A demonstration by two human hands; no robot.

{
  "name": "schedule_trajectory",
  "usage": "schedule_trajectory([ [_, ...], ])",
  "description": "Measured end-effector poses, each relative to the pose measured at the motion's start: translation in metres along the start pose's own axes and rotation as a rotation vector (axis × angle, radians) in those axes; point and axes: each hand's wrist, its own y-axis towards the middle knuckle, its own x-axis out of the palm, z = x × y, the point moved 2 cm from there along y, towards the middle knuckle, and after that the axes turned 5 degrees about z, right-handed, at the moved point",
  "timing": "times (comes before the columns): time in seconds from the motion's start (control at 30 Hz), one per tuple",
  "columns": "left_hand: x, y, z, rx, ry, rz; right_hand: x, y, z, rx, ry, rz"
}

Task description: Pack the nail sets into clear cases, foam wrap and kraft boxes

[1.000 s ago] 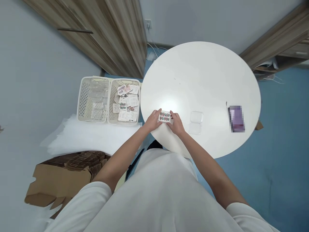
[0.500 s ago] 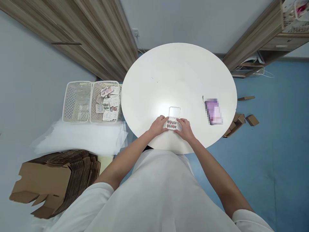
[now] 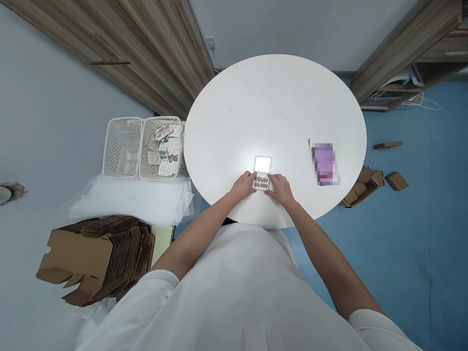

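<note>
A small clear plastic case (image 3: 261, 183) lies on the white table, its hinged lid (image 3: 263, 164) raised on the far side. In its base sit two rows of small red and green pieces that look like press-on nails. My left hand (image 3: 244, 185) pinches the case's left edge between thumb and fingers. On the opposite edge, my right hand (image 3: 281, 189) grips the same way. Parts of both side edges are hidden by the fingertips.
Left of the round table (image 3: 270, 97) stand two white baskets: an open basket (image 3: 170, 174) of printed cards and a basket (image 3: 123, 174) with clear plastic cases. White sheets (image 3: 131, 200) and flattened cardboard boxes (image 3: 80, 253) lie nearer. A blurred purple object (image 3: 325, 163) rests at right.
The case sits a little straighter between my hands, and a flap-like clear part near my right hand no longer shows. The whole view has shifted slightly. Both hands stay on the case.
</note>
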Motion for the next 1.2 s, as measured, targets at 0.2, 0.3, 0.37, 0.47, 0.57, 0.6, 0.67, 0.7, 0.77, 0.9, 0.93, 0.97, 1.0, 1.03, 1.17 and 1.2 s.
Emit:
schedule_trajectory([
  [0.2,0.007,-0.001,-0.004,-0.002,-0.063,-0.007,0.001,0.0,0.0,0.006,-0.013,0.006],
  [0.3,0.008,0.0,-0.004,-0.007,-0.1,-0.007,0.0,0.0,-0.001,0.012,-0.012,0.007],
  [0.37,0.007,-0.001,-0.005,-0.027,-0.143,-0.004,-0.001,-0.001,-0.003,0.021,-0.006,0.004],
  [0.47,0.005,-0.004,-0.005,-0.071,-0.246,0.003,-0.003,-0.003,-0.004,0.049,0.04,0.0],
  [0.57,0.004,-0.012,-0.008,-0.151,-0.355,0.01,-0.004,-0.008,-0.003,0.126,0.179,0.002],
  [0.6,0.005,-0.014,-0.01,-0.194,-0.39,0.015,-0.003,-0.01,-0.001,0.17,0.244,0.004],
  [0.67,0.007,-0.019,-0.014,-0.286,-0.467,0.033,-0.001,-0.012,0.002,0.27,0.371,0.012],
  [0.7,0.008,-0.02,-0.016,-0.328,-0.508,0.046,0.0,-0.013,0.003,0.317,0.424,0.02],
  [0.77,0.011,-0.021,-0.017,-0.383,-0.585,0.075,0.004,-0.013,0.004,0.387,0.515,0.031],
  [0.9,0.017,-0.016,-0.013,-0.366,-0.663,0.105,0.01,-0.009,-0.001,0.433,0.618,0.011],
  [0.93,0.018,-0.015,-0.012,-0.343,-0.677,0.098,0.01,-0.008,-0.003,0.428,0.617,0.01],
  [0.97,0.019,-0.014,-0.01,-0.323,-0.697,0.093,0.01,-0.008,-0.005,0.425,0.609,0.013],
  [1.0,0.02,-0.015,-0.009,-0.307,-0.721,0.092,0.009,-0.007,-0.007,0.424,0.602,0.017],
  [1.03,0.02,-0.016,-0.009,-0.3,-0.751,0.1,0.008,-0.008,-0.009,0.427,0.601,0.019],
  [1.17,0.02,-0.024,-0.01,-0.35,-0.874,0.183,-0.003,-0.014,-0.016,0.436,0.665,0.027],
  [1.2,0.019,-0.027,-0.01,-0.362,-0.9,0.196,-0.007,-0.017,-0.017,0.426,0.691,0.032],
])
